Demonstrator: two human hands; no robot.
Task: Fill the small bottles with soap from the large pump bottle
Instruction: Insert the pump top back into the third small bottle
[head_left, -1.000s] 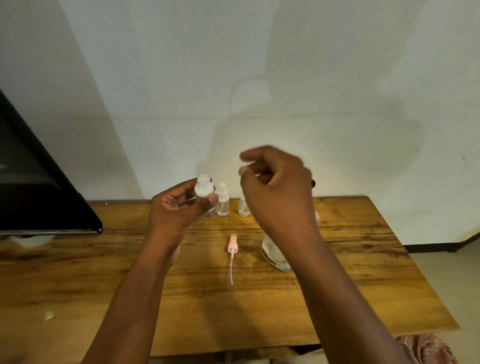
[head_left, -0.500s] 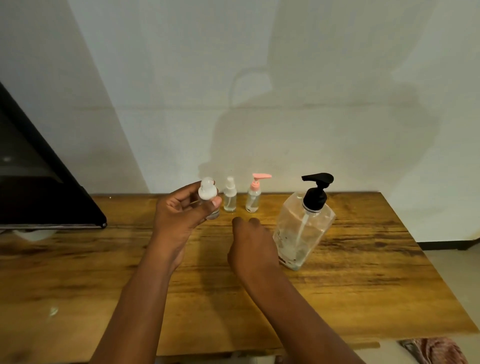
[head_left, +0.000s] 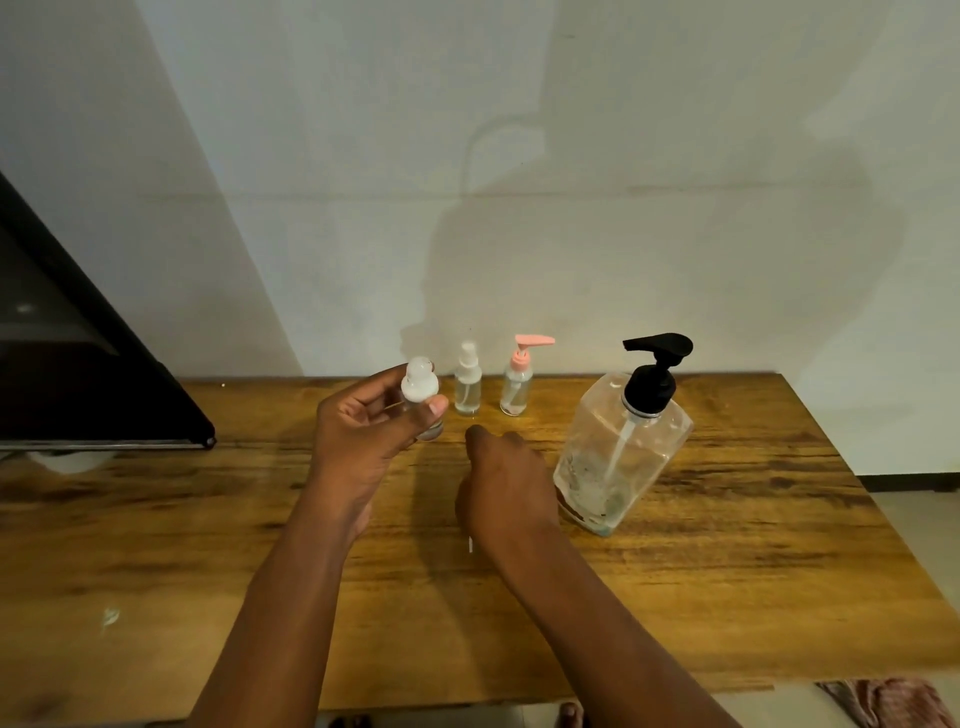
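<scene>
My left hand (head_left: 363, 431) holds up a small clear bottle with a white cap (head_left: 421, 387) above the wooden table (head_left: 753, 519). My right hand (head_left: 504, 483) is down on the table, back facing me, covering a loose pump. Only the tip of the pump's white tube (head_left: 470, 545) shows beside the wrist, and the fingers' grip is hidden. Near the wall stand a small white-topped spray bottle (head_left: 467, 387) and a small pink-pump bottle (head_left: 517, 387). The large clear pump bottle (head_left: 618, 457) with a black pump stands just right of my right hand, with a little liquid at its bottom.
A black slanted panel (head_left: 78, 374) overhangs the table's left end, with a white object (head_left: 67, 462) under it. The white wall runs directly behind the bottles. A pinkish cloth (head_left: 893, 701) lies on the floor past the table's near right corner.
My right hand dropped from in front of the bottles down to the table, onto the loose pink pump. My left hand kept holding its bottle in about the same place.
</scene>
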